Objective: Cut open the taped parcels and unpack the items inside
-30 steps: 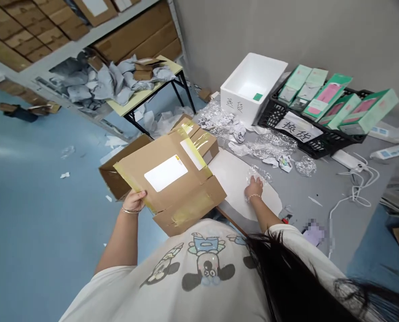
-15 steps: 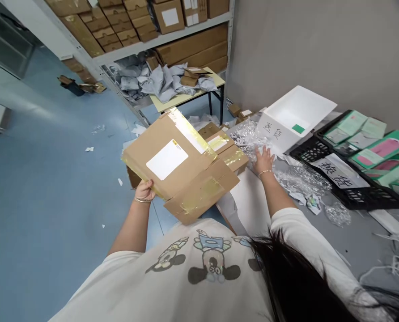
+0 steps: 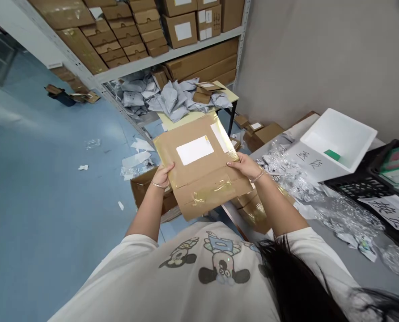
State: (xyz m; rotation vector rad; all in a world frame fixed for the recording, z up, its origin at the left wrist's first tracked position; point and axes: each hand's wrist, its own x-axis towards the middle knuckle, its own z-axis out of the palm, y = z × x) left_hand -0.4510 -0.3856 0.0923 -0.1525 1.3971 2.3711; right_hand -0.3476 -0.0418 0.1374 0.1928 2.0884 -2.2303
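A flat brown cardboard mailer (image 3: 199, 167), sealed with yellowish packing tape and bearing a white label, is held in front of me. My left hand (image 3: 162, 175) grips its left edge, and my right hand (image 3: 244, 166) grips its right edge. A thin bracelet circles each wrist. Beneath the mailer, an open cardboard box (image 3: 149, 192) lies to the left, partly hidden. More taped cardboard (image 3: 253, 210) lies below my right forearm.
Loose bubble wrap (image 3: 286, 174) covers the grey worktop on the right, beside a white foam box (image 3: 337, 138) and a black plastic crate (image 3: 350, 188). Ahead stand a metal shelf (image 3: 166, 58) of cartons and a small table (image 3: 182, 117) heaped with grey mailers. Paper scraps lie on the blue floor (image 3: 45, 232).
My right hand has left the worktop and bubble wrap and now grips the mailer too. The mailer has turned flatter and closer to level, and the view has swung left.
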